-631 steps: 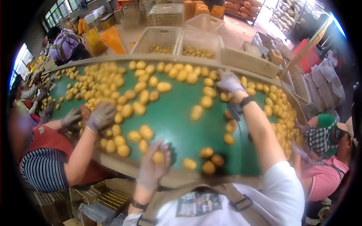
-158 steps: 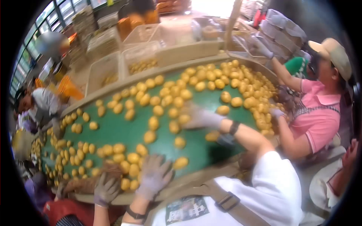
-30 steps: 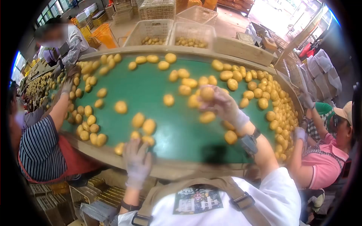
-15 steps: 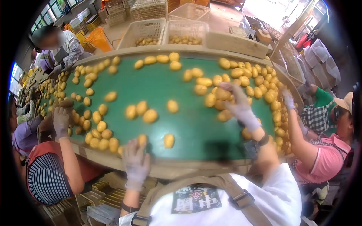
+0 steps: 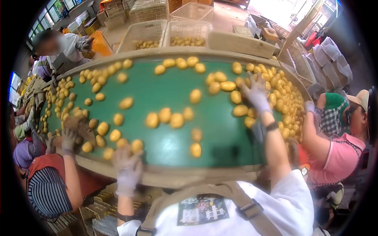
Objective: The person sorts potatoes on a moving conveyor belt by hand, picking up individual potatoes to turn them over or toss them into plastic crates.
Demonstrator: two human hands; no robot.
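Yellow potatoes (image 5: 176, 120) lie scattered over a green conveyor belt (image 5: 165, 151). My left hand (image 5: 128, 169), in a whitish glove, is over the belt's near edge, somewhat blurred. Its outstretched fingers reach to a potato (image 5: 137, 146) and another beside it. My right hand (image 5: 258, 94), also gloved, is spread over the left side of the dense potato pile (image 5: 289, 106) at the belt's right end. Its fingertips overlap potatoes there, and no potato shows gripped in it. A few single potatoes (image 5: 195, 150) lie between my hands.
Crates (image 5: 188, 29) with potatoes stand beyond the wooden far rim (image 5: 157, 51). At left, a co-worker's gloved hand (image 5: 69, 139) is beside a brown cloth-like piece (image 5: 80, 128). Another person in pink (image 5: 334, 161) works at right. One more person (image 5: 65, 51) stands far left.
Potatoes mid-belt have shifted right. My left hand has moved left toward potatoes near the edge. My right hand, bent around a potato before, has moved up and spread over the pile's edge.
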